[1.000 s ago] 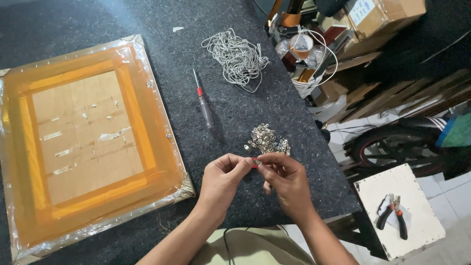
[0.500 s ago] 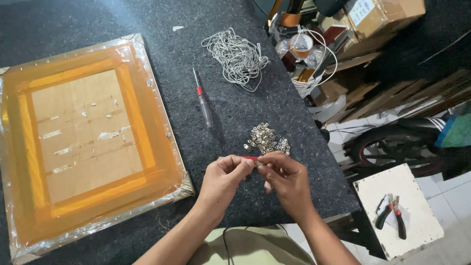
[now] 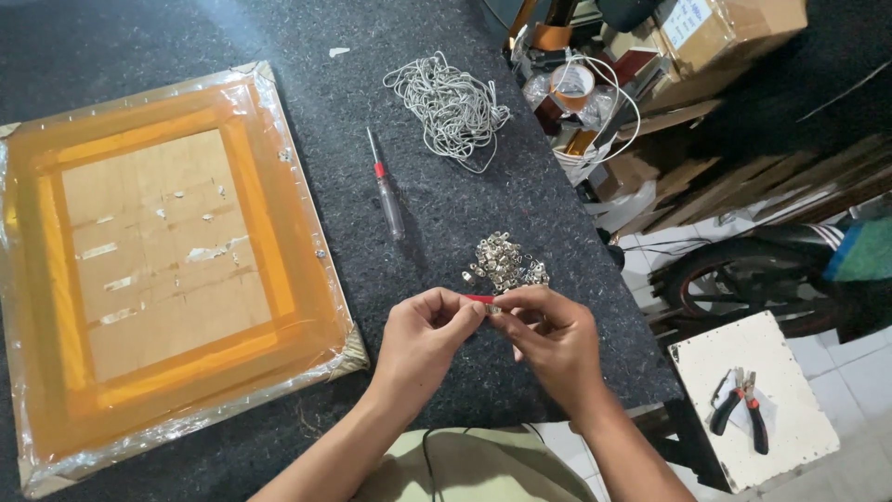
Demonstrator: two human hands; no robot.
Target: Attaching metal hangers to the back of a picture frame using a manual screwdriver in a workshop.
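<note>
Lower centre of frame: my left hand [image 3: 420, 339] and right hand [image 3: 556, 342] meet, fingertips pinched together on a thin red cord [image 3: 478, 299] and a small silver metal fitting [image 3: 493, 309]. Fitting could slip into the pile of silver clasps [image 3: 503, 263] just above. Red-banded screwdriver [image 3: 385, 193] lies further up; orange screen frame [image 3: 167, 270] left.

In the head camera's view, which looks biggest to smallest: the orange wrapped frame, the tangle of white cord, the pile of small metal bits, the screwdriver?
1. Orange wrapped frame
2. White cord tangle
3. Screwdriver and metal bits pile: unsure, since one is long and thin, the other compact.
</note>
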